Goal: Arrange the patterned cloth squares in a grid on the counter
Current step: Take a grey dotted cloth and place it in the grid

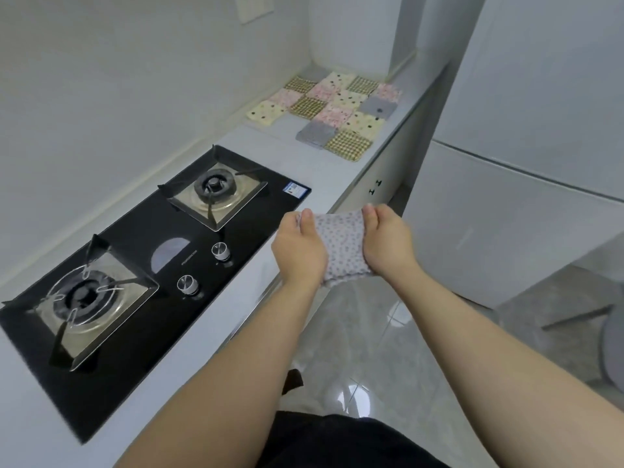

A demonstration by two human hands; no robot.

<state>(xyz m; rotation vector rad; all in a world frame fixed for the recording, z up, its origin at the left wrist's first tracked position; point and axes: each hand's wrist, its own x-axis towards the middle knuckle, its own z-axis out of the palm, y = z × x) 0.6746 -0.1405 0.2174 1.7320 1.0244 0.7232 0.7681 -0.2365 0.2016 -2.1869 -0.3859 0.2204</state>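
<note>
1. The left hand [299, 246] pinches the left edge of a pale, small-flowered cloth square [341, 244]. Its thumb lies on top of the cloth, and its fingers are tucked beneath it, mostly hidden.
2. The right hand [386, 243] pinches the opposite edge in the same way, thumb above and fingers out of sight below.
3. The cloth square is held between the two hands in the air at the front edge of the worktop [280, 153], touching no surface, with the glossy floor [371, 349] under most of it.
4. Just left of the hands, a black glass gas hob [145, 265] with two burners is set into the worktop, with two round knobs [221, 250] near its front.
5. Farther along the worktop, by the corner of the white wall [135, 79], the laid squares [332, 108] lie flat in rows with their edges touching. They are cream dotted, pink flowered, green-brown checked and grey, and lie well apart from the cloth in the hands.
</note>
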